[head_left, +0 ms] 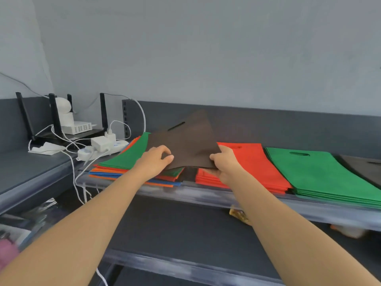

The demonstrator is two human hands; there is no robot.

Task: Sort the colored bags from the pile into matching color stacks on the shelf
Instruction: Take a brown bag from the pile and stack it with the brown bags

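Grey shelf (206, 196): my left hand (156, 159) and right hand (224, 165) both pinch the brown bag (185, 145). Might drag the pile (123, 159) askew (clingy fabric).

Left hand (156, 159) and right hand (223, 165) extended forward, fingers (214, 157) pinching.

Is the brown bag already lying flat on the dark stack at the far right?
No, both the left hand and the right hand hold the brown bag tilted up above the mixed pile.
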